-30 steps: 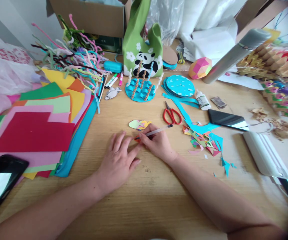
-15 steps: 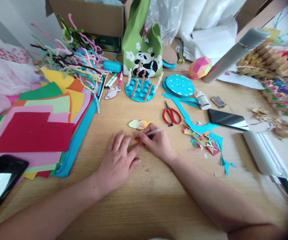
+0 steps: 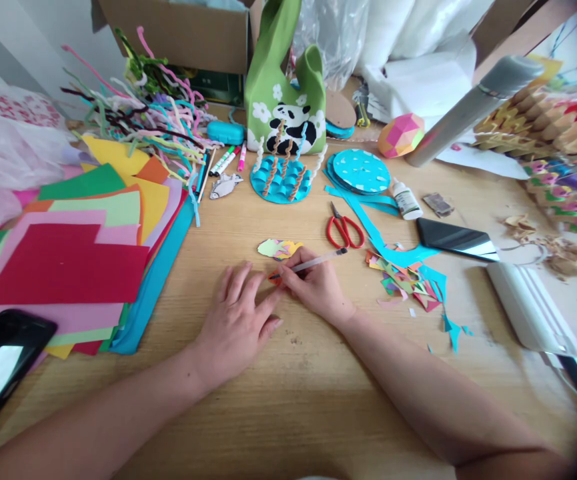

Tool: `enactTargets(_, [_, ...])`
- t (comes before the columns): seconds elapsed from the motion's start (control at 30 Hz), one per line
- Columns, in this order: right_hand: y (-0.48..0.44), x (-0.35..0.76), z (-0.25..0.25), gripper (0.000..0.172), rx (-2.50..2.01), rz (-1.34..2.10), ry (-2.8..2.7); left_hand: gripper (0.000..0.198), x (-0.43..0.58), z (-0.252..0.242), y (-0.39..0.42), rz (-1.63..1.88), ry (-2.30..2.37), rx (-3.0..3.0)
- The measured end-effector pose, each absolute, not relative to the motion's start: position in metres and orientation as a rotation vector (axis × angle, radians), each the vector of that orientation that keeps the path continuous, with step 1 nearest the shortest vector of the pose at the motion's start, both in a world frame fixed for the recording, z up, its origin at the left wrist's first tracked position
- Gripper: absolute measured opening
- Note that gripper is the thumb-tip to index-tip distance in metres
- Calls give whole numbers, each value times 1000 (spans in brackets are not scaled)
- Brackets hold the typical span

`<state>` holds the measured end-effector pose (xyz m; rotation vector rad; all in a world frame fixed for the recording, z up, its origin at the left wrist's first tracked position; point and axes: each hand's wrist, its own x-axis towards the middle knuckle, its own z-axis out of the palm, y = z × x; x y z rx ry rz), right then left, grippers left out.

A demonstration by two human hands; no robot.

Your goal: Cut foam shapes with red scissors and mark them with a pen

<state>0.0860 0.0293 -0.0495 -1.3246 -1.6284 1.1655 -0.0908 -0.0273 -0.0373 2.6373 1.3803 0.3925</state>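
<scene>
My right hand (image 3: 315,283) is closed round a slim pen (image 3: 315,261) with a clear barrel, its tip pointing down to the left. Under that tip lies a small orange paper piece (image 3: 273,276), mostly covered by my fingers. My left hand (image 3: 241,317) rests flat on the wooden table (image 3: 288,413) with fingers spread, its index fingertip at the edge of the orange piece. Just beyond both hands sit several small cut paper shapes (image 3: 275,249) in pale green, yellow and pink. Red-handled scissors (image 3: 344,230) lie past my right hand.
Coloured paper sheets (image 3: 63,267) and a phone (image 3: 8,360) are at left. Paper scraps (image 3: 411,280), a black phone (image 3: 457,239), a white power bank (image 3: 533,307) and a glue bottle (image 3: 406,200) are at right. Behind stand a blue paper disc with twisted stems (image 3: 281,180) and a green panda bag (image 3: 285,100).
Almost nothing differs. Both hands and the pen stay in the same place over the orange paper piece.
</scene>
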Motion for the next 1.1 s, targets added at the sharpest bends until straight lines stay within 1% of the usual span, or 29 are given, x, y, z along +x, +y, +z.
enactTargets(1.1, [30,86,-49,15,-1345,1143,-1624,45,-91,-37,-28,398,1381,2631])
